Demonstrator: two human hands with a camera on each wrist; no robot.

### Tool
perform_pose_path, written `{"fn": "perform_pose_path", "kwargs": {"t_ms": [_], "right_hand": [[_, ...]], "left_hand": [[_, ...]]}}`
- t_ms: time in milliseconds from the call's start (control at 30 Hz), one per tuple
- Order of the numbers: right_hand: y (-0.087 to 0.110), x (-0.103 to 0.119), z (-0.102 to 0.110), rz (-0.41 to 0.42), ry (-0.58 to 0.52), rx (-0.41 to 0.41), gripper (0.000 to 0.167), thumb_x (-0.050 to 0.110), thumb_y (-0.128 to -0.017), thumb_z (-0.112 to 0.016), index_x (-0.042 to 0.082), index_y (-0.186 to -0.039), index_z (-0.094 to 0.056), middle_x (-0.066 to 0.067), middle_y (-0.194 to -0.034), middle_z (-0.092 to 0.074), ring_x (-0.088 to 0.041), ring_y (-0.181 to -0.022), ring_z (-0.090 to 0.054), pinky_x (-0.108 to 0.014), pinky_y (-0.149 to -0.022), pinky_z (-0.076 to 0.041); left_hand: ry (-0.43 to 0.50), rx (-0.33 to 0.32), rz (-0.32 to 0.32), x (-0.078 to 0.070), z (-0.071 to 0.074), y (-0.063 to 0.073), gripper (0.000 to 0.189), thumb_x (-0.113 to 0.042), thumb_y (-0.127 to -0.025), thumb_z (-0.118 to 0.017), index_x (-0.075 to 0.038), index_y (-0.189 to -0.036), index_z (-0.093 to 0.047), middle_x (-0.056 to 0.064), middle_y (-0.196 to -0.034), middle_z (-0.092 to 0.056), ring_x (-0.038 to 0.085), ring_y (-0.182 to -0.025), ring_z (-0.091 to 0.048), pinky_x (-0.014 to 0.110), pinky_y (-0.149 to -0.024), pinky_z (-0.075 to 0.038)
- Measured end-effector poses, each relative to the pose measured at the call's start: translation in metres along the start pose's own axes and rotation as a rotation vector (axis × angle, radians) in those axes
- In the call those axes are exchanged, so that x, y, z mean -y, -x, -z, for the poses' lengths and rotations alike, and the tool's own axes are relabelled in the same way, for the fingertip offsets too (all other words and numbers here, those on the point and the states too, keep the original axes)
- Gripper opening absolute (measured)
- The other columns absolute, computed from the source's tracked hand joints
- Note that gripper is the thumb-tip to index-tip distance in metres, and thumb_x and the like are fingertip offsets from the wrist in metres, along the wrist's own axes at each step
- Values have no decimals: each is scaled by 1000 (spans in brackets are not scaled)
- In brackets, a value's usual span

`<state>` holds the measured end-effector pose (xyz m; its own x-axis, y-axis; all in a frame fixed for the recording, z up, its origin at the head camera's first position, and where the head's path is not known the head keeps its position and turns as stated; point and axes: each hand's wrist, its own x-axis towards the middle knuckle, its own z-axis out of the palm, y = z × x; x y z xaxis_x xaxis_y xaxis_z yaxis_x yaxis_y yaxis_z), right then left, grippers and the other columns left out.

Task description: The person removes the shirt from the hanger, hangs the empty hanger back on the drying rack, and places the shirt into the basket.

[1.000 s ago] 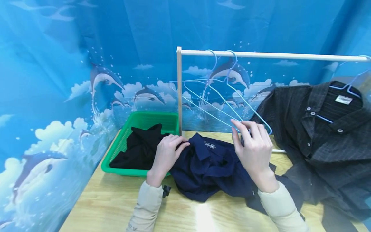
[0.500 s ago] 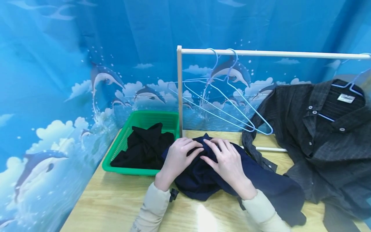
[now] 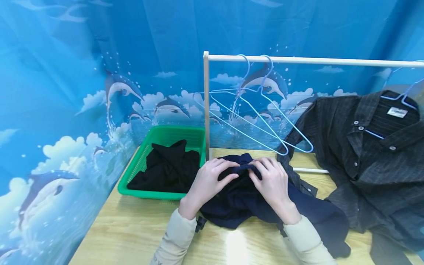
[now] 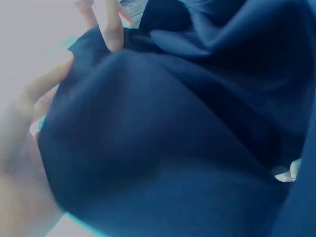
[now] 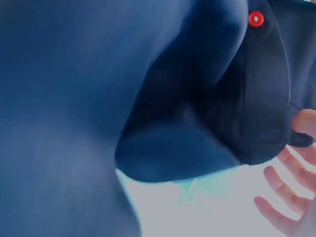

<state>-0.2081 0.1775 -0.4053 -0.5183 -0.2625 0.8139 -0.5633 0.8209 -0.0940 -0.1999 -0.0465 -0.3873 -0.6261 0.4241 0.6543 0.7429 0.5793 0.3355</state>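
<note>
A navy shirt (image 3: 311,213) lies bunched on the table, its loose end trailing to the right. My left hand (image 3: 210,180) pinches the cloth near the collar between thumb and fingers. Close on the other side, my right hand (image 3: 272,180) pinches the same upper edge. The left wrist view is filled by the shirt's folds (image 4: 148,128), with left fingers at its border. A red button (image 5: 256,19) shows on the placket in the right wrist view, where right fingers (image 5: 305,121) hold the edge.
Behind the hands, two pale blue hangers (image 3: 267,78) hang from a white rail (image 3: 331,62). A dark grey shirt (image 3: 364,158) hangs on another hanger at right. At left stands a green basket (image 3: 123,188) holding black cloth (image 3: 172,165). A blue dolphin curtain (image 3: 66,110) forms the backdrop.
My right hand has come down and left from beside the hangers to the navy shirt. My left hand has shifted right, and both now pinch the collar edge, covering the label seen earlier.
</note>
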Motion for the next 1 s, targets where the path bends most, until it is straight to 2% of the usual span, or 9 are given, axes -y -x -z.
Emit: {"fn": "perform_pose_path", "kwargs": {"t_ms": [167, 300, 433, 533, 667, 767, 867, 1000], "right_hand": [[7, -26, 13, -69, 63, -28, 17, 14, -83, -78, 9, -99, -76, -8, -97, -71, -34, -93, -62, -49, -74, -50], [21, -49, 20, -85, 142, 4, 21, 9, -79, -80, 9, -100, -77, -10, -98, -70, -36, -92, -62, -50, -72, -50], [40, -66, 22, -77, 203, 109, 30, -1, -71, -82, 10, -99, -80, -10, -96, -70, -36, -87, -62, -49, -65, -50], [54, -72, 23, -64, 224, 223, 33, -8, -67, -78, 8, -96, -80, -10, -92, -69, -33, -83, -61, -47, -60, -50], [73, -76, 25, -12, 221, 389, 29, -11, -68, -78, 6, -92, -81, -6, -88, -69, -28, -80, -61, -42, -57, -52], [84, -76, 28, 8, 187, 470, 29, -7, -71, -82, 8, -96, -81, -3, -89, -70, -25, -80, -61, -38, -59, -53], [90, -76, 36, -17, 141, 501, 31, 3, -78, -85, 13, -107, -79, -1, -94, -70, -24, -83, -63, -39, -63, -53], [96, -84, 58, -60, 105, 447, 41, 19, -82, -85, 19, -121, -74, -3, -101, -70, -28, -90, -66, -47, -68, -54]], "left_hand": [[8, 84, 13, -3, -5, 1, 33, -35, -98, -68, -24, -130, -70, -5, -118, -71, 12, -107, -65, 32, -94, -53], [-13, 235, 38, -7, -13, 3, 39, -37, -102, -60, -26, -139, -63, -3, -131, -67, 15, -119, -62, 34, -101, -50], [-76, 411, 43, -14, -28, 7, 46, -40, -104, -55, -28, -149, -53, 0, -149, -54, 20, -134, -53, 40, -111, -43], [-126, 505, 39, -17, -41, 11, 53, -42, -103, -56, -31, -154, -45, 1, -159, -42, 23, -141, -46, 44, -114, -39], [-179, 598, 53, -17, -61, 18, 57, -43, -102, -58, -34, -156, -41, 2, -162, -36, 25, -143, -43, 49, -112, -40], [-201, 679, 86, -14, -76, 24, 58, -45, -101, -59, -38, -155, -41, 1, -161, -38, 25, -142, -44, 52, -109, -43], [-203, 729, 112, -13, -85, 29, 58, -46, -100, -60, -40, -154, -41, -1, -159, -42, 25, -141, -46, 53, -108, -44], [-191, 726, 120, -13, -86, 31, 56, -45, -100, -60, -41, -153, -43, -1, -157, -45, 25, -140, -48, 54, -107, -44]]}}
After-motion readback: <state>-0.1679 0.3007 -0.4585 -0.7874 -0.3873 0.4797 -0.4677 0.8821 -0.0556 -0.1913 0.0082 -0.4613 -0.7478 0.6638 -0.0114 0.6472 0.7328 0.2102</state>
